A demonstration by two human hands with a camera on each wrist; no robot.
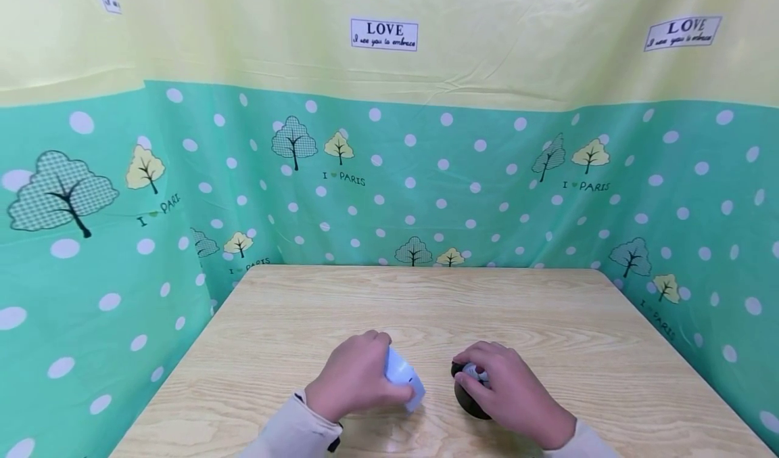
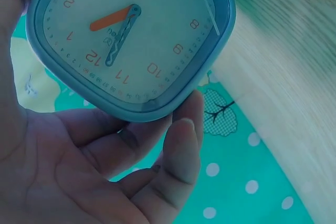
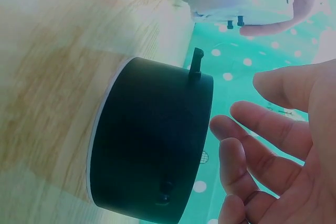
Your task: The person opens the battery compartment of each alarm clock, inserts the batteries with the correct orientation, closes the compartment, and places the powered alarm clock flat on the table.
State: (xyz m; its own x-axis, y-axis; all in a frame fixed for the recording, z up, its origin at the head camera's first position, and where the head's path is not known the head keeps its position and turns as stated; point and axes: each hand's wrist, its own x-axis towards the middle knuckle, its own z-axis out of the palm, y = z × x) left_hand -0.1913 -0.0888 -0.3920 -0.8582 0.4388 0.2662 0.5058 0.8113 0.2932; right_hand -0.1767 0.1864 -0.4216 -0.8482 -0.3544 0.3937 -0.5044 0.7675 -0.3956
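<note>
My left hand (image 1: 358, 379) grips a light blue alarm clock (image 1: 402, 375), with fingers on the far side and thumb on the near side. In the left wrist view, the clock face (image 2: 152, 40) shows orange numerals and an orange hand. Two small black pegs stick out of its body in the right wrist view. To the right, my right hand (image 1: 514, 385) hovers over a black drum-shaped object (image 3: 152, 135), fingers loosely bent and fingertips close to its upper end. That object stands on its pale rim, with small black stubs on its side; in the head view my hand partly hides it.
Both objects are near the front of a light wood-grain table (image 1: 420, 302). A green and yellow printed curtain (image 1: 402, 147) hangs behind the table and along both sides.
</note>
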